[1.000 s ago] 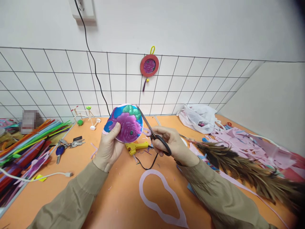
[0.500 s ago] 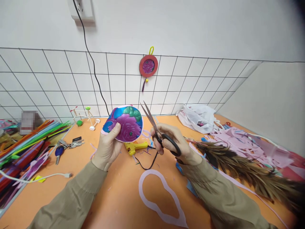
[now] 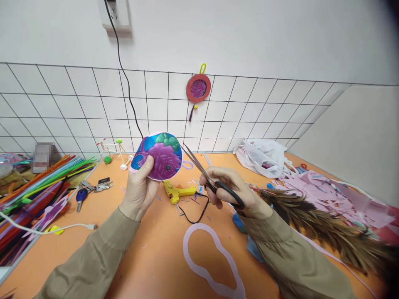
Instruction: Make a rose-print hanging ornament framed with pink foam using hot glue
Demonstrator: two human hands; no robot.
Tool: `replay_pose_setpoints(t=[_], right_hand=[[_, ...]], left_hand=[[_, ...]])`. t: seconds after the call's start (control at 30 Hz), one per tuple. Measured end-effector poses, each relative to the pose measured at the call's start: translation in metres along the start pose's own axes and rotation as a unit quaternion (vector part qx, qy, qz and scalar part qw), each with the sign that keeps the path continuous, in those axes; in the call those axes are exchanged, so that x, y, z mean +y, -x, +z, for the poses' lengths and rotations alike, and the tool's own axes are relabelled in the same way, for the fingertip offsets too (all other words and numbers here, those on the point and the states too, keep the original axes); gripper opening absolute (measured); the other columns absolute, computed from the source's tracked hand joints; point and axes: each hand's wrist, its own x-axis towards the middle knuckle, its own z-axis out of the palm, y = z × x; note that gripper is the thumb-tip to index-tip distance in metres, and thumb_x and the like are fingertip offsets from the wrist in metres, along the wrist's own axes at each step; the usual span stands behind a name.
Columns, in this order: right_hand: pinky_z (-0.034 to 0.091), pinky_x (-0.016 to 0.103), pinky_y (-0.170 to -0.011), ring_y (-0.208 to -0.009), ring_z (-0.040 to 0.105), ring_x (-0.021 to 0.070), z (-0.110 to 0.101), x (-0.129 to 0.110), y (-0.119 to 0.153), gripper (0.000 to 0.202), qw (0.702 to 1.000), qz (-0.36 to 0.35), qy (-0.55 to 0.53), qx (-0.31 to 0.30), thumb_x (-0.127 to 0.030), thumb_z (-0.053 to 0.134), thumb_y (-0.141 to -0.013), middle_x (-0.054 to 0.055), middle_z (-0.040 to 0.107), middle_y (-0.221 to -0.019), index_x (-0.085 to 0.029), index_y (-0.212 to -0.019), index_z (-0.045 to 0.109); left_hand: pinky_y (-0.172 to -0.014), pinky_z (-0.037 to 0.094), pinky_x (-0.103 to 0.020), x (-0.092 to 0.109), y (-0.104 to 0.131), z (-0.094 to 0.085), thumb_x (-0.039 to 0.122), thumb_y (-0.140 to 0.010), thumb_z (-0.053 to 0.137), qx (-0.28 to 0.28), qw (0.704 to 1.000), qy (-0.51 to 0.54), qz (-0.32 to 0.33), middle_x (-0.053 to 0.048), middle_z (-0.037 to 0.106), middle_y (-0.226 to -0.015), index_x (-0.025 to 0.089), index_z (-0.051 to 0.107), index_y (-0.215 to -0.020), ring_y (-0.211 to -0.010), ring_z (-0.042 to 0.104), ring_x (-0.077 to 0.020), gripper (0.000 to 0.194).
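Shifted left, the floral disc (image 3: 168, 151) projects above the left hand (image 3: 140, 186) pinching it; right hand (image 3: 233, 189) grips scissors (image 3: 201, 167).

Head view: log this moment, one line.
left hand: holds flowered piece | right hand: holds scissors, tips near piece's edge | glue gun: on orange table

purple-flowered disc (image 3: 165, 164) | upright, face-on | scissors (image 3: 202, 168) | blades parted, beside disc

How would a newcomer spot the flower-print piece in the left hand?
Start at the orange table in front of the white gridded wall. Above the table, the left hand holds the rounded piece: purple bloom, green leaves, blue ground. Unlike the flower ornament on the wall, it has no red frame.
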Motion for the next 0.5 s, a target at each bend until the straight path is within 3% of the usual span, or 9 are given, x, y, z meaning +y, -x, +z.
replay_pose_setpoints(t=[0.2,0.5], right_hand=[[0.041,0.021,-0.039,-0.043,0.051,0.0103,-0.001,0.004,-0.001,0.036,1.000,-0.004,-0.005,-0.003,-0.044,0.071,-0.069,-0.001,0.058,-0.054,-0.017,-0.089,0.059],[0.041,0.022,-0.041,-0.041,0.051,0.0096,0.003,0.009,-0.003,0.039,1.000,-0.025,-0.013,0.010,-0.045,0.071,-0.071,-0.003,0.059,-0.054,-0.017,-0.093,0.058]], left_hand=[[-0.099,0.056,-0.039,-0.001,0.001,-0.001,0.029,-0.068,0.088,-0.001,1.000,0.000,-0.010,-0.008,0.079,-0.105,0.021,0.078,-0.098,-0.098,0.074,-0.0237,0.033],[-0.098,0.057,-0.037,-0.011,0.011,0.002,0.034,-0.070,0.086,-0.002,0.999,-0.014,-0.034,-0.007,0.079,-0.105,0.023,0.078,-0.100,-0.113,0.070,-0.0265,0.033]])
